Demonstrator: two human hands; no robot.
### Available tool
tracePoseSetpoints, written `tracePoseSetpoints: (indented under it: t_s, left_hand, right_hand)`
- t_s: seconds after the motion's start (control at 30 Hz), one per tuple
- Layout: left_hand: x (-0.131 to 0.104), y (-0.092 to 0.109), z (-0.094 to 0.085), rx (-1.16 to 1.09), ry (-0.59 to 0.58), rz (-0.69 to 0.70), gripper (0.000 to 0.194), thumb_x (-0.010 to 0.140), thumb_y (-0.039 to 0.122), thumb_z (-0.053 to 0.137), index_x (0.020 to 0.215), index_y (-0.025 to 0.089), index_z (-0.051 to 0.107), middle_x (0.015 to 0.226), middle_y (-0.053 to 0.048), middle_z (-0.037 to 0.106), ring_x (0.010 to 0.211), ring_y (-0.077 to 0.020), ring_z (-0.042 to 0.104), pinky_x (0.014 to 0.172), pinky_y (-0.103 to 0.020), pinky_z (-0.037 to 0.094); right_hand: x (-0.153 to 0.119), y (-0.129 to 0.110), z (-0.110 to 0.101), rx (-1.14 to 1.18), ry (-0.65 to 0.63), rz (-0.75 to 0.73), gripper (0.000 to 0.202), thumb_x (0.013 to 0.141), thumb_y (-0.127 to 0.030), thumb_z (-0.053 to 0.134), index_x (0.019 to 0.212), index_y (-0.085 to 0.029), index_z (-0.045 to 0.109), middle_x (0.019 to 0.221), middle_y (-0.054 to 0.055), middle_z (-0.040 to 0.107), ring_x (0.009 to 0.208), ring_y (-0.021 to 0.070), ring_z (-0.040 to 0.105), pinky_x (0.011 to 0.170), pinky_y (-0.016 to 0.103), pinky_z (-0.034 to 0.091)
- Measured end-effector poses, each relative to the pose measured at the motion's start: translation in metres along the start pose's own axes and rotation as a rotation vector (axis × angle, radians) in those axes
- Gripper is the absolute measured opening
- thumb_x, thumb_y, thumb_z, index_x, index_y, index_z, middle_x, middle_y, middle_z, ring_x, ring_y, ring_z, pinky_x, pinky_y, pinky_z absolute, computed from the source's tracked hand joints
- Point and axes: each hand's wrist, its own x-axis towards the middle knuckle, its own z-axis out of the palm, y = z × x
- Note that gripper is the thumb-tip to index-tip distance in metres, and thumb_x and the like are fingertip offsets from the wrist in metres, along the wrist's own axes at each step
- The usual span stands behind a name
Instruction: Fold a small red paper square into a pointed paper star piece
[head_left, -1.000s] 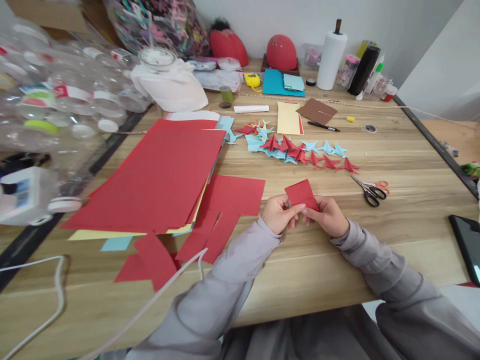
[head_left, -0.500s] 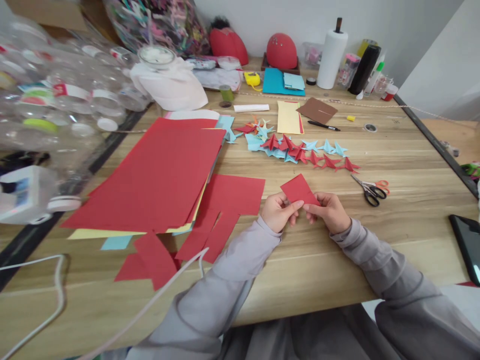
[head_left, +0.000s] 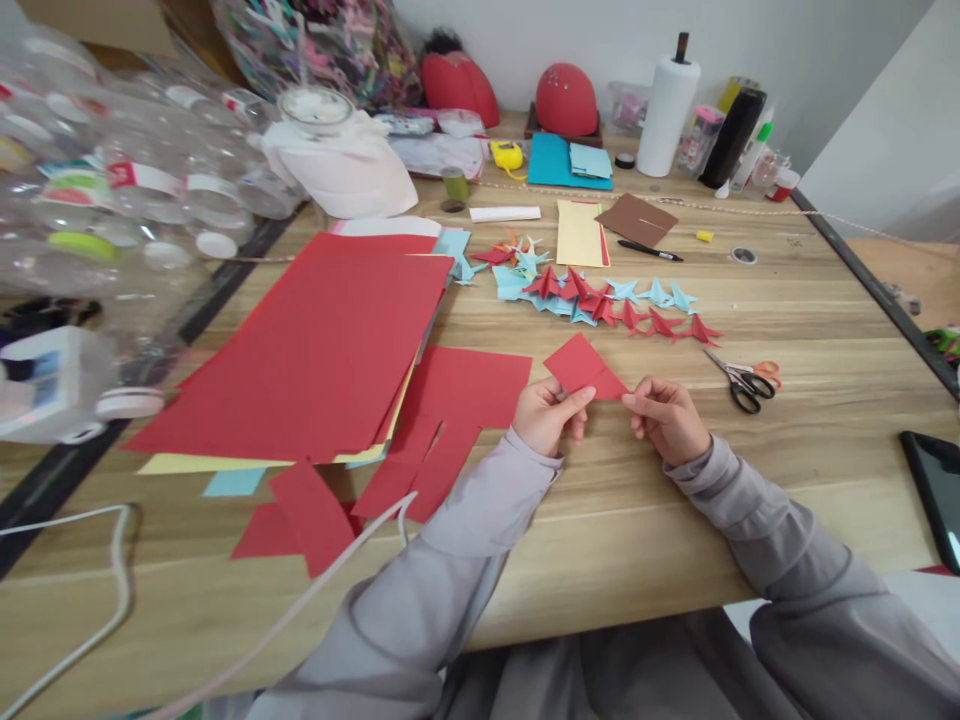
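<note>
A small square of red paper (head_left: 583, 364) is held between both hands above the wooden table (head_left: 600, 560). My left hand (head_left: 549, 415) pinches its lower left edge, thumb on top. At the right corner, my right hand (head_left: 666, 418) grips the paper between thumb and fingers. Beyond it lies a row of folded red stars (head_left: 661, 324) and blue stars (head_left: 681, 297). Black-handled scissors (head_left: 742, 385) rest to the right of my right hand. Left of my left hand are cut red paper pieces (head_left: 480, 385) and a stack of large red sheets (head_left: 315, 350).
Clear plastic bottles (head_left: 142, 190) crowd the left side. A white cable (head_left: 285, 620) crosses the front left. At the back stand a white bottle (head_left: 667, 118) and a black bottle (head_left: 733, 140). A black pen (head_left: 651, 251) and a phone (head_left: 934, 490) lie farther right.
The red paper has shifted left with my left hand. My right hand has moved slightly right, to the paper's right corner, so the hands are farther apart.
</note>
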Motion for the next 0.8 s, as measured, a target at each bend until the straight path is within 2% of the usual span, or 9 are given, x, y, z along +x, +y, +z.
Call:
tracePoseSetpoints:
  t_s: [0.1, 0.23, 0.43, 0.6, 0.8]
  left_hand:
    - [-0.002, 0.002, 0.001, 0.061, -0.053, -0.042, 0.036, 0.053, 0.04, 0.079, 0.051, 0.012, 0.056, 0.041, 0.001, 0.056, 0.027, -0.0087, 0.046, 0.026, -0.02, 0.034]
    - [-0.007, 0.001, 0.004, 0.171, -0.087, -0.005, 0.029, 0.057, 0.036, 0.078, 0.061, 0.011, 0.063, 0.05, -0.001, 0.061, 0.031, -0.0095, 0.05, 0.03, -0.022, 0.04]
    - [-0.011, 0.002, 0.007, 0.22, -0.113, 0.011, 0.026, 0.059, 0.033, 0.074, 0.063, 0.01, 0.064, 0.048, 0.0, 0.058, 0.033, -0.009, 0.049, 0.034, -0.022, 0.041]
    - [-0.012, 0.008, 0.006, 0.224, -0.167, 0.031, 0.03, 0.06, 0.036, 0.075, 0.071, 0.009, 0.067, 0.042, 0.002, 0.055, 0.033, -0.0094, 0.047, 0.036, -0.023, 0.04]
    - [-0.009, 0.007, 0.003, 0.262, -0.166, 0.053, 0.03, 0.061, 0.038, 0.075, 0.067, 0.01, 0.067, 0.039, 0.001, 0.054, 0.03, -0.0089, 0.045, 0.035, -0.022, 0.035]
  right_hand:
    - [0.002, 0.001, -0.001, 0.012, -0.025, 0.007, 0.032, 0.059, -0.035, 0.08, 0.057, -0.017, 0.054, 0.043, -0.003, 0.06, 0.033, 0.006, 0.048, 0.034, 0.015, 0.037]
    - [0.002, 0.003, -0.002, -0.032, -0.09, 0.008, 0.029, 0.061, -0.034, 0.08, 0.064, -0.016, 0.058, 0.051, -0.002, 0.064, 0.04, 0.0072, 0.054, 0.041, 0.017, 0.043]
    - [0.001, 0.004, -0.001, -0.15, -0.181, -0.023, 0.031, 0.06, -0.036, 0.081, 0.062, -0.015, 0.058, 0.053, -0.002, 0.064, 0.043, 0.0076, 0.056, 0.044, 0.019, 0.046]
    - [0.002, 0.006, -0.004, -0.111, -0.135, -0.023, 0.037, 0.054, -0.031, 0.084, 0.055, -0.016, 0.051, 0.045, -0.004, 0.059, 0.037, 0.0063, 0.049, 0.036, 0.017, 0.04]
    - [0.001, 0.005, -0.002, -0.061, -0.05, -0.024, 0.043, 0.05, -0.028, 0.086, 0.049, -0.018, 0.044, 0.037, -0.007, 0.052, 0.031, 0.0047, 0.043, 0.03, 0.014, 0.033]
